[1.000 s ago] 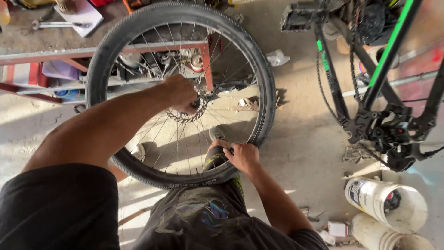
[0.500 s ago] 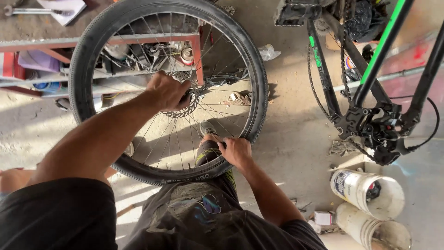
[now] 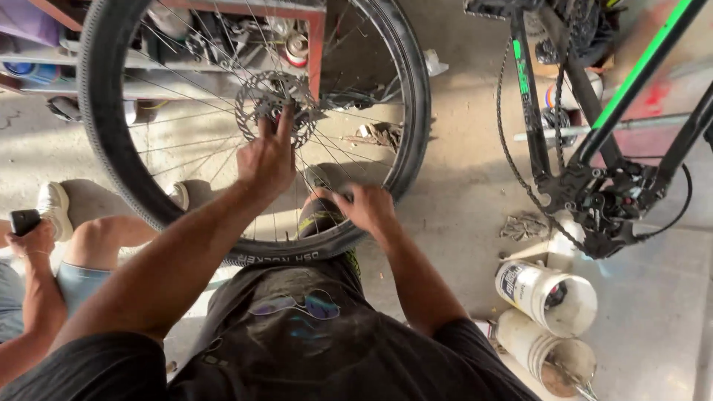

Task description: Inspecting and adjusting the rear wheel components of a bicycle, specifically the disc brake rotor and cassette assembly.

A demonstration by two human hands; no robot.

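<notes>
black spoked bicycle wheel [image 3: 141,186] stands upright on the floor; disc rotor [image 3: 256,104] at its hub.

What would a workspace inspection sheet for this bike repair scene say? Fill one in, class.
Surface: dusty concrete floor.
Job's things: black-tyred spoked bicycle wheel, upright; silver toothed brake disc at hub.
Clutter: two white plastic buckets; crumpled rag.
Grips: left hand fingers at the disc; right hand on the spokes near the rim.
Cables: loose black chain on black-and-green bicycle frame.
Surroundings: red metal shelf; seated person's knee.
</notes>
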